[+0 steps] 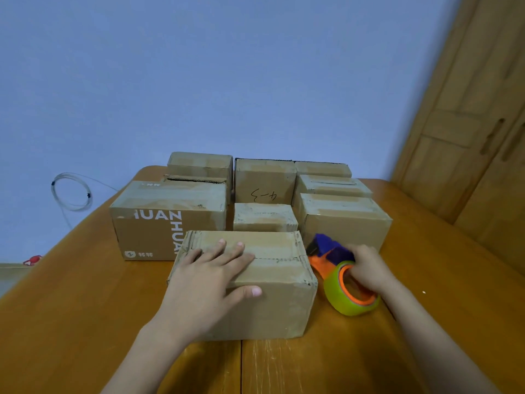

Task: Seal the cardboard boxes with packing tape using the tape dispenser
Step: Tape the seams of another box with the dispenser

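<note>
Nine cardboard boxes sit on the wooden worktop (85, 308). Eight stand in a bunch at the back (264, 183). One, the near box (270, 302), is at the front. The left hand (204, 282) lies flat on its top, fingers (220, 245) straight and spread apart, thumb on the front side. One tape dispenser (341, 277) with green tape rests just right of that box. The right hand (369, 271) grips it, fingers curled round it

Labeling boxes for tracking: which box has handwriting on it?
The tall box in the back row's middle, directly behind the small centre box. Black handwritten marks show on its front face; no other box has pen marks.
</note>
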Available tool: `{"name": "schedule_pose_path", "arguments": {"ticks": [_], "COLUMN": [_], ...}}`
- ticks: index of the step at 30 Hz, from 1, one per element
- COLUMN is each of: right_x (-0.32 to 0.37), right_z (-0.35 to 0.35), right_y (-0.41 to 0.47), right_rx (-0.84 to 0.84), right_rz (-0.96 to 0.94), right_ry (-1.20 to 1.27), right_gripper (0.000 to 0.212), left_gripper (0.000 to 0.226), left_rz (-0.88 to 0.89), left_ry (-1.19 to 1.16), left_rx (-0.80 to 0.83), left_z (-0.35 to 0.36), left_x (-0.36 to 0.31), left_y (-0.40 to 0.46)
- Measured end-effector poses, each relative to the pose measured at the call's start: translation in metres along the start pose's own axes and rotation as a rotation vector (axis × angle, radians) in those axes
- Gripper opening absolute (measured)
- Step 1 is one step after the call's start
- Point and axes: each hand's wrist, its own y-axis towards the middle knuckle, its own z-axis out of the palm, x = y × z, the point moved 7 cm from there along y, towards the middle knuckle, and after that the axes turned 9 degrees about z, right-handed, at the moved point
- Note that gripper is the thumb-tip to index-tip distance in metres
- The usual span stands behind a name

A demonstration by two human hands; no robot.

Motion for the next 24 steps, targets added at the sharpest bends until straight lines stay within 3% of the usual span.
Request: {"name": "schedule_pose_path", "arguments": {"ticks": [4,11,15,18,22,24], "right_x": [0.017,0.067,0.090,0.107,0.125,0.131], "right_z": [-0.059,-0.124,-0.132,-0.133,-0.132,-0.131], "right_y": [-0.021,-0.051,-0.064,-0.075,-0.088,-0.093], "right_rx": [-0.306,-0.423,-0.443,-0.458,-0.502,-0.520], "right_rz": [-0.234,-0.455,-0.552,-0.635,-0.728,-0.753], "right_ry": [0.256,0.466,0.471,0.429,0.349,0.320], "right_gripper": [0.041,0.054,0.062,0.070,0.073,0.070], "left_gripper": [0.064,0.070,0.092,0.083,0.048,0.047], "left_rz": [0.011,0.004,-0.027,-0.106,-0.226,-0.289], "left_ry": [-0.003,-0.090,-0.189,-0.413,-0.820,-1.142], "left_rx": [0.026,0.107,0.189,0.037,-0.437,-0.472], "left_z": [-0.002,-0.010,-0.011,-0.023,-0.066,-0.077], "left_x": [-0.004,-0.028,-0.044,-0.038,-0.022,-0.020], "left_y": [0.003,0.000,0.001,0.003,0.004,0.012]}}
